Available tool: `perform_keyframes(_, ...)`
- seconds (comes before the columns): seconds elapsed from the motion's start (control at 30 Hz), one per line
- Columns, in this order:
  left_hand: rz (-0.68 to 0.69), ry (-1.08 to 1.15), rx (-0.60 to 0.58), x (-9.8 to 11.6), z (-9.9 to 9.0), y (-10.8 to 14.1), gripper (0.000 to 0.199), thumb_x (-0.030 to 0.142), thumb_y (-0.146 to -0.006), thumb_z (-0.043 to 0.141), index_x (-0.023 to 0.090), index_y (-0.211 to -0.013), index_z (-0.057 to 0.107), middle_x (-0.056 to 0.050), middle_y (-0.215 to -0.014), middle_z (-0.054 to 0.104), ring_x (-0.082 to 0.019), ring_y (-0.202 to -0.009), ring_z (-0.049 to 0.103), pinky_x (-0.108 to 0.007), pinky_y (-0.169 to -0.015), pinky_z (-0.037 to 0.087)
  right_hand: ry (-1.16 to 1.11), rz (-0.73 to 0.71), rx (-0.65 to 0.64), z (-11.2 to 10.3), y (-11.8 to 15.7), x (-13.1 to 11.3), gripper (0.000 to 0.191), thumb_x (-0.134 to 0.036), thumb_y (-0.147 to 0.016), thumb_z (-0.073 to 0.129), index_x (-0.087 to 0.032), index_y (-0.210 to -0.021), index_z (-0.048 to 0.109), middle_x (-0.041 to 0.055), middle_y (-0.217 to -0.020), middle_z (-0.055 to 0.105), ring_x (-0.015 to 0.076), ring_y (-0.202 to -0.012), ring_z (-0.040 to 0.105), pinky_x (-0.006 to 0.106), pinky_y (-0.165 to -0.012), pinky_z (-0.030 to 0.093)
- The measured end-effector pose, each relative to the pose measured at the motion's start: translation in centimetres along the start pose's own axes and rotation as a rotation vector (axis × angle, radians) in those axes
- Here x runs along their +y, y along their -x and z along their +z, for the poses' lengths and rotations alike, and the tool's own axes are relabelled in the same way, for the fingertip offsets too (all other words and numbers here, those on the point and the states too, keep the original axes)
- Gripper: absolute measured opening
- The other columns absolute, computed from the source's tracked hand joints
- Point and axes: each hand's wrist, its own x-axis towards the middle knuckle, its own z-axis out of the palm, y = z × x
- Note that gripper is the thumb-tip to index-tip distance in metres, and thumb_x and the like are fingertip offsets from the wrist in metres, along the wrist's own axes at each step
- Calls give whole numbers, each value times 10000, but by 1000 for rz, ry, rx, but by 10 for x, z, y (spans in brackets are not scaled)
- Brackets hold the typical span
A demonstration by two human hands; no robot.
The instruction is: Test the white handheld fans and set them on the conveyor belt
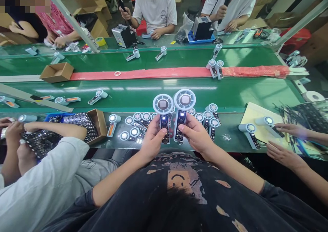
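In my left hand point(153, 136) is a small light-blue handheld fan point(163, 104), held upright by its handle, where a dark circuit board shows. A second handheld fan point(185, 99) of the same kind stands upright in my right hand point(196, 133), its board also bare. Both round heads face me, side by side, and a small light shows on each board. Behind and beside my hands, several more fans point(137, 116) with exposed boards lie on the bench, partly hidden by what I hold. To the right, another group of fans point(213, 122) rests near my right hand.
A green conveyor point(143, 92) crosses ahead, with a red strip point(164, 72) and a cardboard box point(56, 72) beyond. At left, a co-worker's arm reaches by a carton point(98, 128) of circuit boards. At right, another person's hands point(285, 153) are near fans on yellow paper point(256, 114).
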Motion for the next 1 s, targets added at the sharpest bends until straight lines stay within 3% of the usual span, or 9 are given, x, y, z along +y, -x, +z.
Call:
perform_keyframes(0.17, -5, -22, 11, -2, 3, 3, 597, 477, -814, 774, 245, -1328, 577, -117, -1380, 648, -290, -1236, 624, -462, -1078, 484, -25, 12, 2, -3, 5, -2, 536, -473, -742, 868, -292, -1185, 628, 40, -1245, 703, 259, -1206, 636, 508, -1163, 437)
perform_keyframes(0.37, 10, -30, 20, -7, 6, 7, 602, 477, -815, 772, 243, -1338, 587, -118, -1401, 634, -300, -1300, 587, -475, -1131, 446, -7, -11, -20, -7, 8, 0, 509, -438, -759, 855, -292, -1191, 629, 48, -1276, 681, 266, -1210, 631, 508, -1144, 459)
perform_keyframes(0.6, 11, -31, 21, -14, 13, 10, 610, 489, -820, 777, 252, -1341, 569, -133, -1429, 615, -293, -1285, 604, -469, -1103, 481, 14, -11, -13, -15, 13, -2, 501, -393, -773, 826, -295, -1217, 617, 45, -1297, 670, 266, -1270, 594, 487, -1136, 471)
perform_keyframes(0.87, -11, -79, 34, -16, 27, 10, 648, 529, -799, 785, 256, -1346, 573, -137, -1412, 629, -304, -1222, 641, -467, -1018, 542, 13, -15, 4, -24, 16, -3, 448, -386, -789, 802, -302, -1186, 612, 38, -1225, 692, 257, -1161, 644, 495, -1075, 516)
perform_keyframes(1.0, 2, -39, 5, -17, 34, 7, 661, 525, -802, 784, 256, -1367, 572, -134, -1459, 596, -310, -1262, 618, -475, -1079, 503, -2, -22, -10, -31, 17, -6, 464, -376, -786, 804, -312, -1198, 601, 35, -1233, 690, 247, -1146, 654, 480, -1080, 514)
